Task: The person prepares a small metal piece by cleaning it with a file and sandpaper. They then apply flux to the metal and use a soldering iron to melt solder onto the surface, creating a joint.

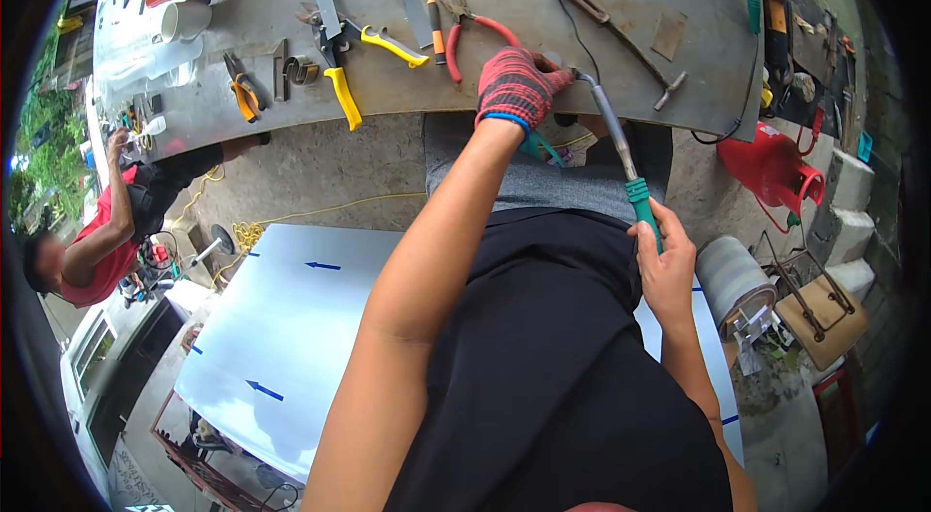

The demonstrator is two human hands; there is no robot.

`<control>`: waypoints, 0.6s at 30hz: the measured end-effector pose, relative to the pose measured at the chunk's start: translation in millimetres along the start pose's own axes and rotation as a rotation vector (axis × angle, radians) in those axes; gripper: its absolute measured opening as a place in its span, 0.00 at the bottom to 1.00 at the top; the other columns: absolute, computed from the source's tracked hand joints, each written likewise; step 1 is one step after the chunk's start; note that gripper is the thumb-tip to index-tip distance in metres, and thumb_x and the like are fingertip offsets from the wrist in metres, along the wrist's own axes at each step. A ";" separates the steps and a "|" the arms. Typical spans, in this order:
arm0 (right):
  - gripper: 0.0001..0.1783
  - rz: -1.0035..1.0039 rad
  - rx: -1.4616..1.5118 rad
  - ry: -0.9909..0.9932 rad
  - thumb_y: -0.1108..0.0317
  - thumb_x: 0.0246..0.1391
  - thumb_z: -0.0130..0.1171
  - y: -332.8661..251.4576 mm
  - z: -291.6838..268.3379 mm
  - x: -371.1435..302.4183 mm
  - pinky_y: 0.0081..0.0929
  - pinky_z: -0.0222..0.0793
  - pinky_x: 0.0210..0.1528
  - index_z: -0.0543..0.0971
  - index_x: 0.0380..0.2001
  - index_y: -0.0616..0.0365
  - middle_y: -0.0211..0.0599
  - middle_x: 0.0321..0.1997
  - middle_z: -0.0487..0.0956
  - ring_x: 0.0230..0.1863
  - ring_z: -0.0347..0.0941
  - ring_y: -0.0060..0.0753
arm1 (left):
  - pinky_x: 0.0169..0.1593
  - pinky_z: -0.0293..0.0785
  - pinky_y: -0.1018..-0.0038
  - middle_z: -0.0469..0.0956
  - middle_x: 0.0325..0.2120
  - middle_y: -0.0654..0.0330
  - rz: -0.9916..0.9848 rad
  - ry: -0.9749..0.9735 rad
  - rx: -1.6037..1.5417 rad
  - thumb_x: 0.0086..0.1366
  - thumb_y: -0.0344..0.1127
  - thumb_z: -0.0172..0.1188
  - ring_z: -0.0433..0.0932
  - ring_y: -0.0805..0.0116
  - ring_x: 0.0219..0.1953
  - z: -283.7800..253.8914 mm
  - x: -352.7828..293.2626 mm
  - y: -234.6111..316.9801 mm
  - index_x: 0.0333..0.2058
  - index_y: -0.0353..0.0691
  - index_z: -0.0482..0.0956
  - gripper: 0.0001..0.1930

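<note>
My left hand (521,88), in a red-and-black knit glove with a blue cuff, is closed at the table's near edge. Whatever its fingers pinch is hidden, apart from a small pale bit at the fingertips. Bare fingers of my right hand (665,265) wrap the green handle of a soldering iron (611,124). Its metal shaft slants up and left, and the bent tip ends close beside the gloved fingers; I cannot tell if they touch. Just beyond the glove lie red-handled pliers (458,35) and an orange-and-black handled tool (435,31).
On the metal table (388,95) lie yellow-handled snips (340,90), a yellow-handled saw (393,45), orange pliers (242,90) and a hammer-shaped rod (630,47). A red container (771,166) stands right. A blue-arrowed white panel (291,318) is behind me; another person (102,240) is left.
</note>
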State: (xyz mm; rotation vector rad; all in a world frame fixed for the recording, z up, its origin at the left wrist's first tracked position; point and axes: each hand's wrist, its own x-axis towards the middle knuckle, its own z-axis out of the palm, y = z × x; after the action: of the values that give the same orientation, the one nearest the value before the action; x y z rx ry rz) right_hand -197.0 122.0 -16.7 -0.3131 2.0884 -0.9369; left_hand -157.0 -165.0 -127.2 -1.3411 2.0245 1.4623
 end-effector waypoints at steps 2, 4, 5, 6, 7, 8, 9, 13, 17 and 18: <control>0.19 0.008 -0.003 0.007 0.67 0.69 0.56 0.4 -1.1 -0.1 0.24 0.72 0.40 0.77 0.58 0.68 0.38 0.34 0.83 0.35 0.77 0.23 | 0.48 0.80 0.66 0.88 0.34 0.51 -0.013 -0.001 0.008 0.58 0.51 0.71 0.87 0.59 0.37 -1.1 -1.9 2.8 0.42 0.41 0.90 0.21; 0.20 0.030 0.015 0.011 0.66 0.69 0.56 1.4 -1.8 0.4 0.24 0.72 0.40 0.77 0.58 0.68 0.38 0.34 0.83 0.35 0.76 0.23 | 0.48 0.81 0.66 0.88 0.35 0.51 -0.018 -0.001 0.006 0.58 0.52 0.71 0.87 0.58 0.38 -2.0 -1.5 2.2 0.42 0.42 0.90 0.21; 0.20 0.029 0.015 0.009 0.66 0.69 0.56 0.3 -1.2 1.0 0.24 0.72 0.40 0.77 0.58 0.69 0.38 0.34 0.83 0.35 0.76 0.22 | 0.49 0.81 0.66 0.88 0.35 0.51 -0.025 -0.006 0.002 0.58 0.52 0.71 0.87 0.58 0.38 -1.5 -1.0 2.6 0.42 0.42 0.90 0.21; 0.20 0.029 0.015 0.007 0.66 0.69 0.56 -1.1 -0.6 1.7 0.24 0.72 0.40 0.77 0.58 0.69 0.37 0.34 0.83 0.35 0.76 0.22 | 0.49 0.81 0.66 0.88 0.35 0.51 -0.032 -0.012 -0.003 0.58 0.52 0.71 0.87 0.58 0.38 -1.1 -0.9 2.5 0.42 0.42 0.90 0.21; 0.20 0.029 0.014 0.007 0.66 0.69 0.56 -2.1 0.2 2.0 0.24 0.71 0.39 0.77 0.58 0.69 0.37 0.35 0.83 0.35 0.76 0.22 | 0.48 0.81 0.66 0.88 0.34 0.51 -0.027 0.000 0.000 0.58 0.51 0.72 0.87 0.58 0.37 -0.6 -0.9 1.6 0.42 0.42 0.90 0.20; 0.20 0.023 0.013 0.005 0.66 0.70 0.56 -3.2 1.1 2.7 0.24 0.71 0.39 0.77 0.58 0.68 0.38 0.35 0.83 0.35 0.76 0.22 | 0.48 0.81 0.65 0.88 0.33 0.51 -0.019 0.012 0.003 0.58 0.49 0.72 0.88 0.57 0.36 -0.6 -0.3 2.0 0.41 0.42 0.90 0.19; 0.20 0.016 0.012 0.005 0.66 0.70 0.56 -4.3 2.3 3.3 0.24 0.71 0.39 0.77 0.58 0.68 0.38 0.35 0.83 0.35 0.75 0.22 | 0.47 0.82 0.64 0.88 0.32 0.51 -0.011 0.025 0.007 0.58 0.48 0.72 0.88 0.57 0.36 -0.4 0.1 2.4 0.40 0.42 0.91 0.18; 0.20 0.017 0.000 -0.008 0.66 0.69 0.57 -6.2 3.6 5.3 0.24 0.72 0.40 0.77 0.58 0.68 0.38 0.36 0.83 0.36 0.76 0.23 | 0.47 0.82 0.64 0.88 0.32 0.52 -0.022 0.022 -0.015 0.59 0.48 0.72 0.88 0.57 0.36 -1.4 -2.2 5.3 0.41 0.42 0.90 0.18; 0.20 0.012 -0.020 -0.009 0.66 0.69 0.57 -9.0 4.1 5.4 0.25 0.73 0.42 0.77 0.58 0.68 0.39 0.36 0.83 0.37 0.78 0.24 | 0.49 0.81 0.66 0.88 0.35 0.51 -0.021 0.030 -0.013 0.58 0.49 0.73 0.88 0.58 0.39 -0.6 -2.5 3.0 0.42 0.40 0.90 0.20; 0.20 0.005 -0.030 -0.010 0.67 0.69 0.57 -8.7 4.0 5.4 0.25 0.73 0.42 0.77 0.58 0.68 0.39 0.36 0.83 0.37 0.78 0.25 | 0.49 0.80 0.67 0.88 0.36 0.51 -0.016 0.028 -0.005 0.57 0.50 0.74 0.88 0.58 0.40 -0.1 -2.1 1.9 0.43 0.40 0.90 0.22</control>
State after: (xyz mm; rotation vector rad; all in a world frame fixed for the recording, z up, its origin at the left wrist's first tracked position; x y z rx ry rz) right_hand -198.3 111.1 -15.1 -0.3271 2.0945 -0.8999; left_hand -157.5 -163.9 -124.6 -1.3841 2.0232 1.4508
